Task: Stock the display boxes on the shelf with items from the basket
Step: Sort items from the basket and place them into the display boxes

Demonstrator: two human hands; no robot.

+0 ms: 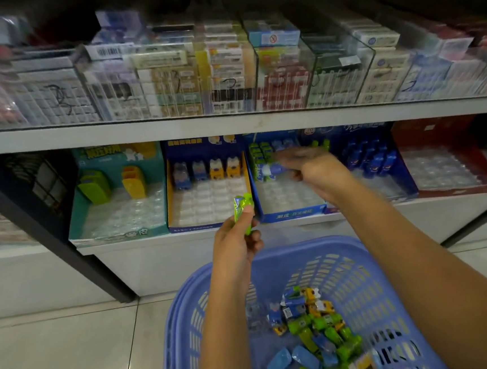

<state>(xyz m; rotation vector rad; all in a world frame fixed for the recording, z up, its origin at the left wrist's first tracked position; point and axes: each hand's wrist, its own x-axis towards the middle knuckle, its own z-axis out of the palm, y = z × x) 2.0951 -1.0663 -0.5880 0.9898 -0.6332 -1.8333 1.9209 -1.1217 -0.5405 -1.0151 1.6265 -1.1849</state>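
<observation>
Left hand [235, 244] first: it is raised above the far rim of the basket [370, 264], thumb and curled fingers pinching a green packet [243, 211] upright in front of the shelf [182, 239]. From my seat the packet looks narrow and glossy, bright lime green with a paler printed top end.

On my feed the right hand [308, 164] reaches into the blue box [291, 211], third from the left on the shelf. Its fingers curl round a blue-and-white packet [272, 170] that pokes out to the left of the fist (motion blur smears both, so I cannot read any print). That packet hangs just in front of a back row of green ones [258, 150] and above the box's clear moulded tray [284, 192].

Down in the basket, which is lavender-blue plastic with slotted walls, I see loose packets [316, 325] heaped toward the right side: lime green, blue and yellow, lying at all angles.

Left of the blue box stands a yellow-edged box [168, 196] with blue and yellow packets upright along its back. Beyond that is a teal box [117, 233] holding green and yellow ones. A red box [437, 129] sits further right.
</observation>
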